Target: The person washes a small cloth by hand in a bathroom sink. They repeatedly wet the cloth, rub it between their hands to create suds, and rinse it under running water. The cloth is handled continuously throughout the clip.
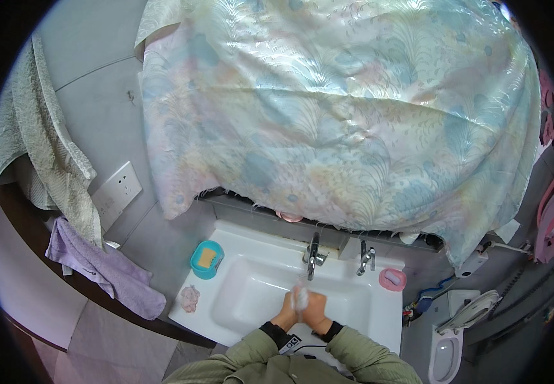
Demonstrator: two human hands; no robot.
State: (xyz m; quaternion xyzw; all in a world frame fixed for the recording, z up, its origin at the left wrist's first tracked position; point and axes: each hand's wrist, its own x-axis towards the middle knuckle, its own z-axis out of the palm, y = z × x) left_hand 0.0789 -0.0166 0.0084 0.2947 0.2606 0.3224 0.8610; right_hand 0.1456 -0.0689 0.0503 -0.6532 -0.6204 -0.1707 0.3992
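My left hand (pixel 285 312) and my right hand (pixel 316 308) are pressed together over the white sink (pixel 232 305), just below the spout of the chrome faucet (pixel 313 256). Both are closed around something white and shiny (pixel 300 299); whether it is foam, running water or a cloth I cannot make out. Little of the fingers shows. Dark cuffs and green sleeves end at my wrists. To the left, a turquoise soap dish (pixel 196 267) bears a yellow bar of soap (pixel 206 258). Near it, on the sink's rim, lies a crumpled pale pink mesh-like piece (pixel 189 299).
A second tap (pixel 365 257) and a pink soap dish (pixel 400 274) stand at the sink's right. Above hangs a shiny patterned cloth (pixel 341 121). Towels, one grey (pixel 49 134) and one purple (pixel 107 269), hang at left beside a wall socket (pixel 121 187). A toilet (pixel 445 345) is at right.
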